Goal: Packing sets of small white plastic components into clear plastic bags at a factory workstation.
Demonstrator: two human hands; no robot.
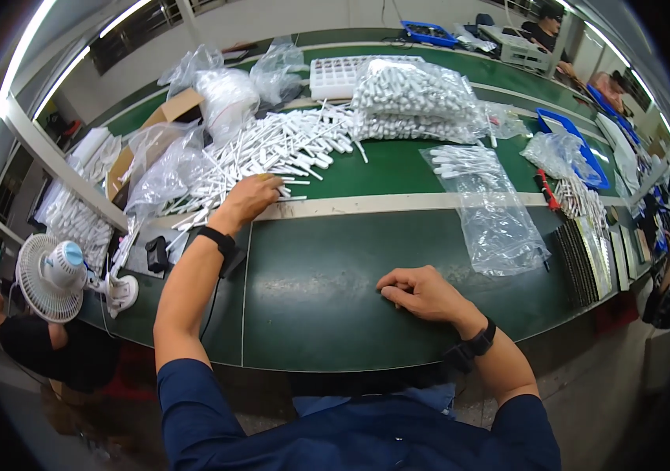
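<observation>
A large heap of white sticks with thicker ends lies on the green workbench. At its near edge is my left hand, back upward, fingers bent and pressed together over several sticks. What lies under those fingers is hidden. My right hand rests on the near part of the bench, its fingers curled and nothing visible in them. Beyond it, to the right, a clear plastic bag lies flat with several white sticks in its far end. Stacked clear bags full of white pieces stand beside the heap.
A small white fan stands at the left edge, near an open cardboard box. Behind the heap is a white grid tray. On the right are a blue tray, red-handled pliers and a stack of dark slabs.
</observation>
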